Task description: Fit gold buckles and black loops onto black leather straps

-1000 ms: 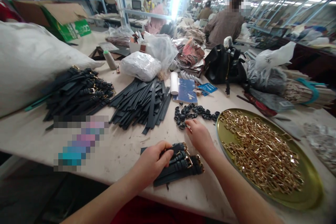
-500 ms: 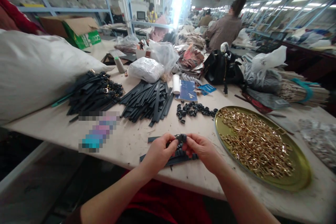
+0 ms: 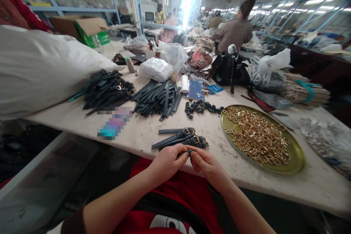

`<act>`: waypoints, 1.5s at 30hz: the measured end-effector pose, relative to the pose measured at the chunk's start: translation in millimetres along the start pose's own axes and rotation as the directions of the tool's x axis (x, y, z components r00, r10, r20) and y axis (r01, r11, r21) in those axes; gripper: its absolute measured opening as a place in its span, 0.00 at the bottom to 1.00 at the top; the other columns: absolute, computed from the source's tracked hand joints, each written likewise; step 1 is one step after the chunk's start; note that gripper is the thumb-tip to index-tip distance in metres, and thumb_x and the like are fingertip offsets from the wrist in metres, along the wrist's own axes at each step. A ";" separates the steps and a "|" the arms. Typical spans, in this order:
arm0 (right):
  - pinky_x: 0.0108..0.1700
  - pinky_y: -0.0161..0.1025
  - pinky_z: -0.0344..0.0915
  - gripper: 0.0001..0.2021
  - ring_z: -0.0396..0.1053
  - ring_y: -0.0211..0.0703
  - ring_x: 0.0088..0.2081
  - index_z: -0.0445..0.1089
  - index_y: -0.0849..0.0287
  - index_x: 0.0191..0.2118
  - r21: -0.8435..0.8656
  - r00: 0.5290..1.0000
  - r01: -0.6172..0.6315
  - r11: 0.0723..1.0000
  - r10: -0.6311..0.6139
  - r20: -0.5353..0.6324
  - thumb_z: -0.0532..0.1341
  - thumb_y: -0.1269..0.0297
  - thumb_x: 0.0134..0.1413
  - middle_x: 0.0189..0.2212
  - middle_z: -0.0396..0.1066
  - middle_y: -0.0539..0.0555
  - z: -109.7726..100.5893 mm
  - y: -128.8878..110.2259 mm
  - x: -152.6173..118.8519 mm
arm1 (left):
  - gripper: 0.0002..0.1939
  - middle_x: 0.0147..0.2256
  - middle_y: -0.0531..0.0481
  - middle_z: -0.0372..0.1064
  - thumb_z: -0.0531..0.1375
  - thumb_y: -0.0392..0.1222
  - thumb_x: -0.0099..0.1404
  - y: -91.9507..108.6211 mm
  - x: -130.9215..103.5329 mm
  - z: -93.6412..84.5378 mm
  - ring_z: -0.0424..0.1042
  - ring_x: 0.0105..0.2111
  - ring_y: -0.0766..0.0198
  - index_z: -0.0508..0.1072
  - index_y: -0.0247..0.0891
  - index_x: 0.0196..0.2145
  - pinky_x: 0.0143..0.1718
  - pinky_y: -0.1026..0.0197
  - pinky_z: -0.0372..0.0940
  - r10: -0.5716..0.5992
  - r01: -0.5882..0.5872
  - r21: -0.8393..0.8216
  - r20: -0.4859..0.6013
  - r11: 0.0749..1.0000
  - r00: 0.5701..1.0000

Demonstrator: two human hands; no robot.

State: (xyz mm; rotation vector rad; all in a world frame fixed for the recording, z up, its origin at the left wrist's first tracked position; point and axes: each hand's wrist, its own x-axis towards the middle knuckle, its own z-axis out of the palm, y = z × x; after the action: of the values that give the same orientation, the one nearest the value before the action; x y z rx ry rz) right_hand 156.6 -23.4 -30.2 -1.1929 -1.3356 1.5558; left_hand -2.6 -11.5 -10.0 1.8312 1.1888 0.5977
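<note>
Close to the table's front edge, my left hand (image 3: 170, 159) and my right hand (image 3: 205, 163) meet, fingertips pinched on a small dark piece of black strap (image 3: 189, 152). Most of that strap is hidden by my fingers. Just beyond my hands lie several black straps with gold buckles (image 3: 178, 138), side by side. Farther off are small black loops (image 3: 201, 107) in a loose cluster. To the right, a round gold-coloured tray (image 3: 297, 161) holds a heap of small gold metal buckle parts (image 3: 257, 135).
A pile of plain black straps (image 3: 157, 98) and a pile of buckled straps (image 3: 106, 89) lie at left, beside a large white sack (image 3: 46, 69). A white thread spool (image 3: 184, 84), blue booklet (image 3: 195, 90) and black bag (image 3: 230, 69) stand behind. A person (image 3: 234, 31) is farther back.
Both hands have drawn back toward my body with the strap piece, uncovering the buckled straps on the table. The view has tilted down slightly.
</note>
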 end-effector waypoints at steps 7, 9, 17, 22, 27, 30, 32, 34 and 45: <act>0.21 0.31 0.50 0.13 0.52 0.30 0.18 0.64 0.58 0.28 0.131 0.979 0.041 0.990 -0.014 -0.203 0.62 0.54 0.44 0.17 0.58 0.43 12.9 6.1 -1.6 | 0.17 0.30 0.52 0.69 0.49 0.32 0.57 -6.6 -10.0 2.9 0.68 0.32 0.66 0.59 0.35 0.46 0.38 0.63 0.61 -0.021 0.029 -0.264 0.034 0.964 0.999; 0.21 0.31 0.51 0.14 0.51 0.30 0.18 0.63 0.58 0.26 0.159 0.984 0.027 0.987 0.001 -0.177 0.63 0.53 0.42 0.17 0.58 0.43 18.3 6.6 -2.9 | 0.16 0.30 0.52 0.69 0.49 0.32 0.57 -11.2 -8.8 3.1 0.69 0.32 0.67 0.58 0.36 0.45 0.36 0.63 0.62 -0.058 0.059 -0.289 0.012 0.956 0.998; 0.24 0.31 0.53 0.14 0.53 0.31 0.20 0.66 0.58 0.29 0.370 0.983 -0.051 0.927 0.113 -0.147 0.57 0.51 0.50 0.17 0.59 0.44 12.5 16.2 4.7 | 0.14 0.25 0.55 0.68 0.54 0.44 0.58 -19.6 4.1 0.2 0.67 0.23 0.68 0.59 0.37 0.40 0.24 0.66 0.59 -0.192 0.189 -0.248 0.012 0.950 0.981; 0.23 0.30 0.51 0.17 0.53 0.31 0.19 0.65 0.59 0.33 0.489 0.955 -0.293 0.822 0.273 0.114 0.63 0.50 0.42 0.18 0.59 0.44 8.8 20.7 17.3 | 0.11 0.27 0.54 0.69 0.55 0.47 0.57 -23.5 15.7 -2.6 0.68 0.27 0.65 0.62 0.39 0.36 0.27 0.64 0.59 -0.225 0.223 -0.051 -0.028 0.973 0.974; 0.26 0.31 0.53 0.14 0.55 0.32 0.22 0.62 0.59 0.27 0.539 0.949 -0.313 0.782 0.282 0.141 0.64 0.55 0.42 0.21 0.60 0.46 1.5 27.0 25.1 | 0.09 0.27 0.54 0.69 0.56 0.47 0.56 -26.8 27.5 -2.3 0.67 0.28 0.64 0.66 0.39 0.30 0.29 0.64 0.58 -0.247 0.247 0.076 -0.020 0.966 0.969; 0.29 0.33 0.56 0.13 0.57 0.33 0.24 0.60 0.58 0.26 0.432 0.977 -0.190 0.882 0.213 -0.005 0.62 0.55 0.45 0.22 0.60 0.46 -2.3 26.1 30.0 | 0.09 0.27 0.55 0.69 0.57 0.46 0.56 -26.7 30.7 -1.5 0.66 0.28 0.67 0.67 0.38 0.30 0.29 0.65 0.58 -0.266 0.268 -0.096 0.034 0.959 0.963; 0.29 0.34 0.57 0.14 0.57 0.34 0.24 0.57 0.58 0.24 0.273 0.980 -0.077 0.959 0.123 -0.156 0.60 0.55 0.48 0.21 0.60 0.46 -4.0 25.7 34.1 | 0.08 0.28 0.55 0.69 0.57 0.45 0.56 -25.9 31.6 -1.9 0.66 0.28 0.68 0.67 0.37 0.31 0.29 0.67 0.59 -0.280 0.298 -0.264 0.101 0.918 0.955; 0.28 0.35 0.57 0.14 0.57 0.34 0.23 0.54 0.56 0.23 0.099 0.954 -0.029 0.995 0.057 -0.295 0.59 0.56 0.49 0.20 0.59 0.45 -5.5 27.8 37.8 | 0.07 0.29 0.55 0.70 0.57 0.42 0.56 -25.7 32.4 -2.6 0.66 0.28 0.69 0.66 0.37 0.32 0.29 0.68 0.59 -0.293 0.330 -0.377 0.154 0.865 0.944; 0.25 0.33 0.56 0.04 0.59 0.35 0.21 0.60 0.56 0.31 -0.448 0.986 -0.011 0.894 -0.063 -0.152 0.52 0.62 0.53 0.20 0.60 0.45 -14.2 39.7 31.6 | 0.11 0.29 0.51 0.72 0.56 0.39 0.56 -36.5 35.7 1.7 0.71 0.30 0.65 0.68 0.34 0.37 0.33 0.63 0.64 -0.339 0.484 -0.477 0.361 0.733 0.869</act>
State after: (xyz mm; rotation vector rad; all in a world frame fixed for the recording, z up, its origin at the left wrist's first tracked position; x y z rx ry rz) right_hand 162.4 3.6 -75.2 -1.5359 -1.6439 1.1283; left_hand -3.8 26.7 -43.9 1.0548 1.0610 0.3785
